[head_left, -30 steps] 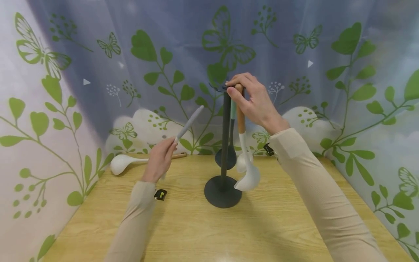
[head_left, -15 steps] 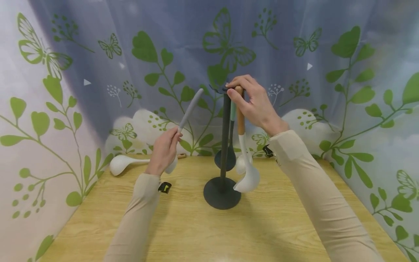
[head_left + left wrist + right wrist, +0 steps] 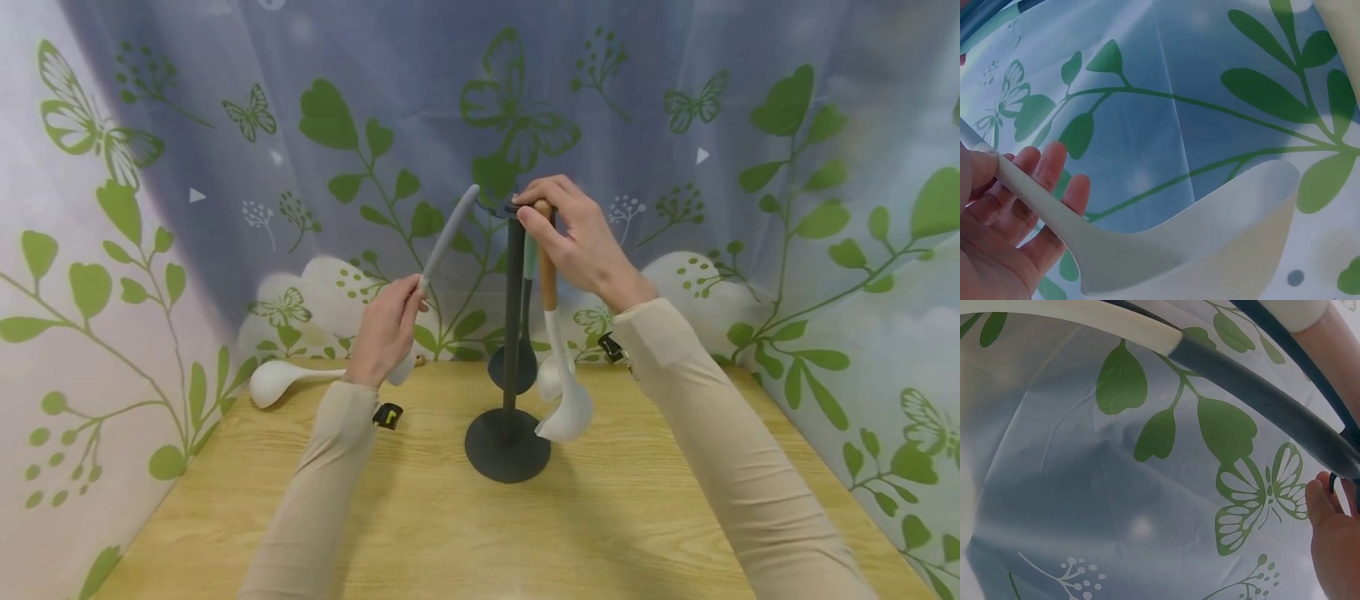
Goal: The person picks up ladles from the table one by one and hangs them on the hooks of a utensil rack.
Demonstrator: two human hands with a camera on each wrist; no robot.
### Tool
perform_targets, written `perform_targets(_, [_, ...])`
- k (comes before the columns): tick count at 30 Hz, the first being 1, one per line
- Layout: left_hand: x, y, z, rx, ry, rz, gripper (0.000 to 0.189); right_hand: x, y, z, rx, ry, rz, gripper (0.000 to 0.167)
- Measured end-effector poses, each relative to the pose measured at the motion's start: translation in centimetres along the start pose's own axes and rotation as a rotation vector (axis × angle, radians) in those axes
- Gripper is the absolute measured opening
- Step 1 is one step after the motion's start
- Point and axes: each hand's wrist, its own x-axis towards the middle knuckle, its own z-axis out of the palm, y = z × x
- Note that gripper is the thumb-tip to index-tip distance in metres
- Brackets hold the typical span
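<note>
My left hand (image 3: 386,329) pinches a white ladle with a grey handle (image 3: 450,233), tilted with its handle end up, near the stand's top. In the left wrist view the thumb and fingers hold its neck, and its white bowl (image 3: 1191,250) hangs below. My right hand (image 3: 581,242) grips the hooked top of a dark utensil stand (image 3: 507,450). From this stand hang a white ladle with a wooden handle (image 3: 566,408), a dark utensil with a green handle (image 3: 513,367) and another white-headed utensil (image 3: 551,379), partly hidden. The right wrist view shows fingers at a hook (image 3: 1333,482).
Another white ladle (image 3: 273,383) lies at the back left of the wooden table (image 3: 450,533), its handle partly behind my left hand. A curtain with leaves and butterflies (image 3: 420,100) closes off the back and sides.
My left hand has risen and moved right with the ladle, bringing its handle end up close to the stand's hooks. The right hand stays on the stand's top.
</note>
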Motion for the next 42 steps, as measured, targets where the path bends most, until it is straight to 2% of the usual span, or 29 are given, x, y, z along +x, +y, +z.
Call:
perform_targets(11, [1.2,0.5,0.4,0.007,0.008,0.040,0.021,0.1,0.1,-0.1,0.021,-0.008,0.009,0.044])
perform_targets(17, [1.6,0.5,0.2,0.018,-0.016,0.048,0.020,0.1,0.0,0.0,0.026,-0.006,0.016,0.044])
perform_targets(21, [1.8,0.4,0.4,0.020,-0.023,0.056,0.020,-0.1,0.1,-0.1,0.029,-0.003,0.027,0.046])
perform_targets(27, [1.7,0.1,0.8,-0.012,0.006,0.085,0.022,0.0,0.1,0.1,0.030,-0.002,0.021,0.047])
perform_targets(33, [1.5,-0.1,1.2,-0.017,-0.005,0.068,0.023,0.0,0.0,0.2,0.020,0.001,0.026,0.048])
perform_targets(42, [1.4,0.0,2.0,-0.061,-0.067,0.020,0.024,0.0,0.0,0.2,0.011,0.002,0.027,0.049])
